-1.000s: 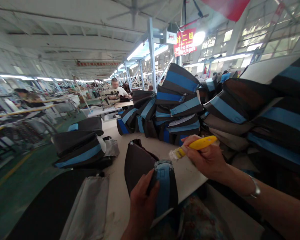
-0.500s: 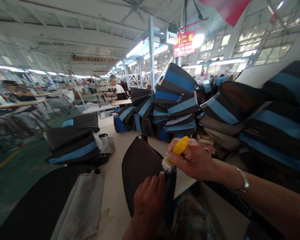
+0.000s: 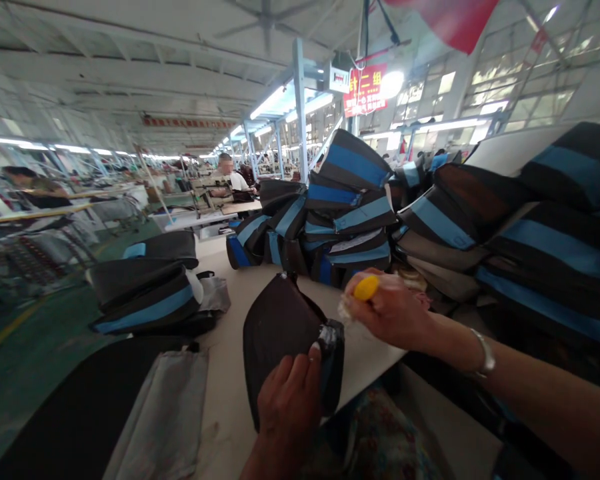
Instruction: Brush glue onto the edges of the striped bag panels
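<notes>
My right hand (image 3: 393, 310) is closed around a brush with a yellow handle (image 3: 367, 288) and pale bristles (image 3: 346, 308), held above the table to the right of a dark brown, stiff-looking sewn piece (image 3: 273, 333). My left hand (image 3: 293, 393) grips this piece near its right edge, fingers curled over it and thumb hidden. A white smear (image 3: 329, 335) shows on the upper right corner of the piece, just beyond my left fingertips. The brush and the piece are apart.
Black-and-blue sewn pieces are piled at the table's back (image 3: 350, 213) and right (image 3: 555, 247). A smaller stack (image 3: 145, 287) stands left, behind a black panel with grey cloth (image 3: 165, 400). The pale tabletop (image 3: 225, 373) ends near my lap. People sit at machines further off.
My right hand has moved the brush right, off the piece's corner, and the white smear is now uncovered. My left hand has shifted slightly left and down, still gripping the piece.
</notes>
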A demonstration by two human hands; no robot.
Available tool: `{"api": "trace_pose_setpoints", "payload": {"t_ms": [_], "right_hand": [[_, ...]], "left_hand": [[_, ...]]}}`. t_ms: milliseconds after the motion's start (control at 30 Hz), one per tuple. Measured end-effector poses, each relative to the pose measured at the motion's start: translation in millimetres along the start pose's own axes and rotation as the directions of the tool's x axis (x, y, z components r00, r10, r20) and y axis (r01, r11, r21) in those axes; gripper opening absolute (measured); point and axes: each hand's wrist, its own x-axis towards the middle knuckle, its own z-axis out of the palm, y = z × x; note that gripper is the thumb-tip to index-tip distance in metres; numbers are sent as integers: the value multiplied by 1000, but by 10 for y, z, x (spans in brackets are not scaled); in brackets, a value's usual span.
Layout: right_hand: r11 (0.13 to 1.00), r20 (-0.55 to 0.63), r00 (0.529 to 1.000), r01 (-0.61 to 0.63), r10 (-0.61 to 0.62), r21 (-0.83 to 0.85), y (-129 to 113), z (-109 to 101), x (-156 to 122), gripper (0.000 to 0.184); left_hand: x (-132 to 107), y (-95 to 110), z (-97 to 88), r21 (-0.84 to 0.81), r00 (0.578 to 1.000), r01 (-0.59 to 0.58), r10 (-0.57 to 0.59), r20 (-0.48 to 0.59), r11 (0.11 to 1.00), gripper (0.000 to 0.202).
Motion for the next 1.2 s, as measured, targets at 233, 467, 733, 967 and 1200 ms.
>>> {"api": "trace_pose_setpoints", "payload": {"t_ms": [233, 467, 733, 967, 1200], "right_hand": [[86, 204, 852, -278, 483, 957, -33, 89, -457, 16], [-291, 293, 891, -195, 347, 937, -582, 829, -514, 13], [-352, 368, 857, -240, 361, 905, -435, 1175, -407, 20], [-246, 345, 814, -256, 467, 935, -252, 1158, -302, 21], [315, -39, 770, -214, 637, 925, -181, 809, 36, 19]], "left_hand": [[5, -376, -312, -218, 975, 161, -189, -117, 963, 21], [-87, -506, -160, -308, 877, 449, -479, -24, 839, 20], [-14, -501, -434, -185, 747, 659, -603, 280, 729, 36], [31, -514, -275, -315, 760, 650, -591, 272, 692, 25], [90, -512, -243, -529, 764, 635, -562, 317, 564, 18]]}}
